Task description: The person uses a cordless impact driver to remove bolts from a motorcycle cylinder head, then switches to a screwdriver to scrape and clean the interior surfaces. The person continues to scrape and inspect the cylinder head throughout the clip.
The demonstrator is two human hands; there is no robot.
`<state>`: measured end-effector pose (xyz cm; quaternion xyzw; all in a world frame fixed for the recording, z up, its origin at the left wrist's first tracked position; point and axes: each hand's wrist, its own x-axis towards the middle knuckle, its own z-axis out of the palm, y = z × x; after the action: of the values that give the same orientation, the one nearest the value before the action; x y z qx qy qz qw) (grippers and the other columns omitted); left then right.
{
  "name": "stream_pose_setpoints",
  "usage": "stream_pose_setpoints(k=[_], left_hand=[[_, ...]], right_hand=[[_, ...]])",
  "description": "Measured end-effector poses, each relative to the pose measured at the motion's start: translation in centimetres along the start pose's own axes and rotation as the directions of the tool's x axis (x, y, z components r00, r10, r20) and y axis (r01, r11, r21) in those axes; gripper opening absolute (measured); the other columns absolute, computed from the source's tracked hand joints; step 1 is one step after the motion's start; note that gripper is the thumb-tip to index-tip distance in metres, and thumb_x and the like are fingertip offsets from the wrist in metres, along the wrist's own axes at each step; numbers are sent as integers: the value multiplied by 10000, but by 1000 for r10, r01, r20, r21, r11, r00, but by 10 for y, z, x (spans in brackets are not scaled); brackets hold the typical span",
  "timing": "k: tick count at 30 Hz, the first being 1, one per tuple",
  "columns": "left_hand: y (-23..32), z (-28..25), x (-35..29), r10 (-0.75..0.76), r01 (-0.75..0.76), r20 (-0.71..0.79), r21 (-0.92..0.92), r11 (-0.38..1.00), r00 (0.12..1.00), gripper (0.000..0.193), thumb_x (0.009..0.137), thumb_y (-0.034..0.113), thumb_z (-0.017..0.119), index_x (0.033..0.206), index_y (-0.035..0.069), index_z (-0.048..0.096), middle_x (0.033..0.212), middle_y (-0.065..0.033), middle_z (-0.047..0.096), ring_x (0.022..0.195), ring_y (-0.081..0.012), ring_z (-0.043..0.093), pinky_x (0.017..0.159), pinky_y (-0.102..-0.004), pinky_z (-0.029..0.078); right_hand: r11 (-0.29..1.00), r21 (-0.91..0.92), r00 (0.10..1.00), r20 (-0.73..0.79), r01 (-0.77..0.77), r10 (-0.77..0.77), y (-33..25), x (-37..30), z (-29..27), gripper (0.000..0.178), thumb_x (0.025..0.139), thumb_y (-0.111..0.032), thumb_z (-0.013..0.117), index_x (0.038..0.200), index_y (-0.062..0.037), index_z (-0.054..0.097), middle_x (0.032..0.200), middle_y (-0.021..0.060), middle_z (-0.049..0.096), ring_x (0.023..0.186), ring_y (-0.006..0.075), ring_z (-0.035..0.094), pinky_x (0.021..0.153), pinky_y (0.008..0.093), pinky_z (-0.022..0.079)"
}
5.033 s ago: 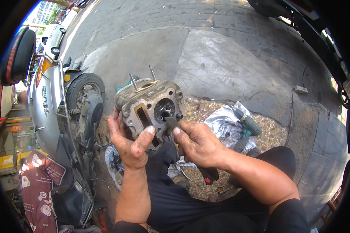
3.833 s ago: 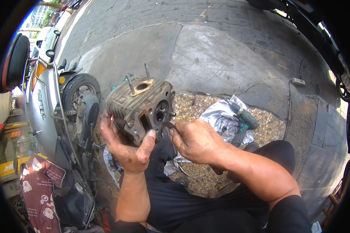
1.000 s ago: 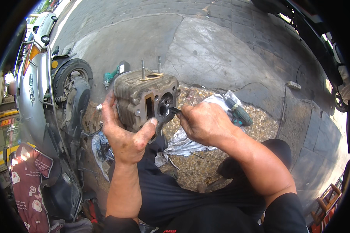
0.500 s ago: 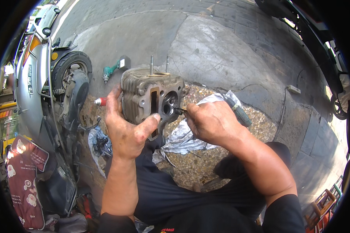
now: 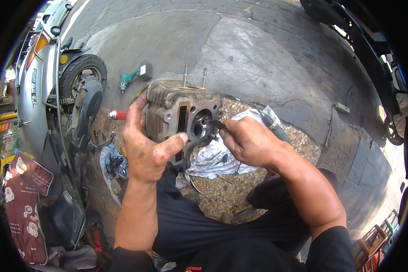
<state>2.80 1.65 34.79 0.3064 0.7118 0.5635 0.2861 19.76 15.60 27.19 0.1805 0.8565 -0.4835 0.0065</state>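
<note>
A grey metal engine cylinder head [image 5: 167, 115] is held up in front of me, with two studs rising from its upper side. My left hand [image 5: 145, 147] grips it from the left, the thumb pressed on its face below a rectangular slot. At the right, my right hand [image 5: 254, 140] pinches a small, dark, flat blade-like tool [image 5: 218, 124]. The tool's tip lies at the edge of the round combustion chamber [image 5: 203, 123], where valve openings show. Whether it touches the metal I cannot tell. The fingers on the cylinder head's far side are mostly hidden.
A green power tool [image 5: 131, 78] and a red can [image 5: 118, 114] lie beyond my left hand. A crumpled pale sheet [image 5: 235, 165] lies below the cylinder head, with another green-handled tool [image 5: 279, 130] beside it. A scooter [image 5: 84, 99] stands at left.
The cylinder head has shifted slightly right and down in view. My right hand has turned, and the tool has drawn back from inside the chamber toward its right edge.
</note>
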Motion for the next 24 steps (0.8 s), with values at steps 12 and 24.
stream_pose_setpoints(k=[12,24], left_hand=[[3,4,3,54,-54,15,37,998,998,876,625,70,776,1397,-118,407,1241,-191,622,1117,-237,636,1008,-348,498],[-4,1,2,52,-53,29,34,998,998,886,613,64,789,1398,-114,418,1250,-182,618,1145,-240,620,1030,-351,482]], right_hand=[[983,-169,989,-119,65,-86,4,-3,-7,234,952,-221,595,850,-11,614,668,239,638,681,476,636,635,563,494],[1000,5,1000,-6,-12,12,2,0,-4,265,954,-201,566,840,29,630,716,284,638,744,493,640,699,564,508]])
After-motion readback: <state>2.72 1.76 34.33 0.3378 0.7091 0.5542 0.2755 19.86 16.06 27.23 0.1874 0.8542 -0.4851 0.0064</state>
